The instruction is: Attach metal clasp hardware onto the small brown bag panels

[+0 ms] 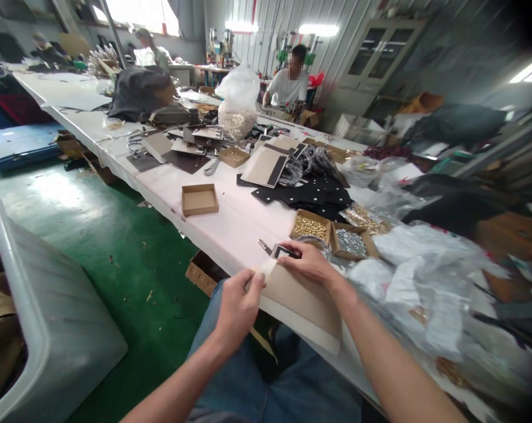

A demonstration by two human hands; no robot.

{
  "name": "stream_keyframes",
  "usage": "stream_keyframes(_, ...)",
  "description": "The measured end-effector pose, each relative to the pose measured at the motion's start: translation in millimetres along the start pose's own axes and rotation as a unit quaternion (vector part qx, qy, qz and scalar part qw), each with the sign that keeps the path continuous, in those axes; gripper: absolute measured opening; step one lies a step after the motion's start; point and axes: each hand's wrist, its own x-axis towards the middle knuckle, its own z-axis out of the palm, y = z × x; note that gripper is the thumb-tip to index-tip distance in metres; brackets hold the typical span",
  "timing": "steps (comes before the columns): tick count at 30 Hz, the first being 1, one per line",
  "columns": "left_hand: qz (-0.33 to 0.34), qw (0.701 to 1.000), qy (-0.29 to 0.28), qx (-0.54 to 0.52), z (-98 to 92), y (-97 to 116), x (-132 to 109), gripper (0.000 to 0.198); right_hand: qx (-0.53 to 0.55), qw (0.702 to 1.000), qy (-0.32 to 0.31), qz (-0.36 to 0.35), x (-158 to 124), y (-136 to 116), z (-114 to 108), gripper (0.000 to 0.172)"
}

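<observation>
A flat tan piece [307,302] lies at the near edge of the long table [243,220], right in front of the person. It is longer than it is wide. Its long way runs on a slant, from up on the left to down on the right. The end with the dark strip [280,251] points away, in over the table, and the plain end points back to the person's right side. The left hand [241,296] has its thumb and fingers pinched on the left edge. The right hand [308,262] is bent over the dark end and holds it. A small metal tool [264,247] lies just past that end.

The table top is white. Near the right hand, gold bits [310,225] and silver bits [350,241] sit in two little boxes [334,241]. Black cloth [303,197] with shiny dots lies farther back. The floor [146,294] is green, with a big pale tub [72,335] on the left. Across the table is a person in a white top [287,88], near a tall cupboard [382,53]
</observation>
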Motion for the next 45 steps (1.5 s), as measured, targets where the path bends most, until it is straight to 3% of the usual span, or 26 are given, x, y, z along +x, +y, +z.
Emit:
stream_keyframes(3,-0.070,0.996,0.031,-0.039,-18.4,-32.7,-8.0,0.050,0.001,0.999,0.043,0.005,-0.9,8.5,4.5,0.050)
stream_keyframes(6,-0.086,0.994,0.040,-0.044,-29.9,-39.7,-11.0,0.051,0.014,0.998,0.057,0.012,0.9,11.8,6.6,0.042)
stream_keyframes(10,0.007,0.999,0.002,0.042,-30.3,-16.5,-0.9,0.048,0.013,0.993,0.112,-0.021,-0.7,6.9,5.8,0.029)
stream_keyframes(14,0.123,0.980,-0.105,0.121,-16.2,11.3,11.2,0.040,0.005,0.972,0.225,-0.067,-16.8,-9.7,-3.9,0.034)
stream_keyframes(17,0.179,0.961,-0.159,0.139,-1.4,20.9,14.7,0.037,0.067,0.947,0.310,-0.059,-50.3,-19.7,-15.2,0.042)
stream_keyframes(19,0.199,0.953,-0.186,0.133,10.1,22.3,14.8,0.036,0.177,0.939,0.294,-0.012,-83.6,-20.7,-19.9,0.057)
stream_keyframes(23,0.204,0.940,-0.256,0.094,40.5,21.4,12.2,0.032,0.334,0.928,0.164,0.027,-156.4,-15.6,-15.2,0.084)
stream_keyframes(25,0.195,0.933,-0.291,0.076,59.8,19.6,11.1,0.031,0.341,0.927,0.150,0.044,-183.3,-12.7,-8.4,0.088)
stream_keyframes(27,0.157,0.936,-0.310,0.052,80.2,15.9,11.6,0.034,0.329,0.922,0.189,0.075,-199.3,-8.5,-3.5,0.082)
stream_keyframes(30,0.039,0.950,-0.309,0.014,107.4,8.0,14.5,0.039,0.269,0.912,0.289,0.114,-207.5,2.2,-6.3,0.063)
stream_keyframes(33,-0.029,0.944,-0.328,0.014,125.4,1.7,17.0,0.041,0.197,0.915,0.323,0.143,-207.5,13.8,-18.4,0.067)
stream_keyframes(36,-0.022,0.932,-0.360,0.027,134.9,-3.1,16.3,0.042,0.163,0.925,0.308,0.150,-206.1,22.2,-28.2,0.074)
stream_keyframes(40,-0.019,0.933,-0.358,0.043,141.1,-11.8,15.7,0.042,0.153,0.928,0.301,0.155,-202.8,32.2,-31.0,0.067)
stream_keyframes(45,-0.089,0.932,-0.343,0.082,145.5,-17.6,23.0,0.040,0.130,0.932,0.310,0.133,-192.2,40.7,-35.2,0.054)
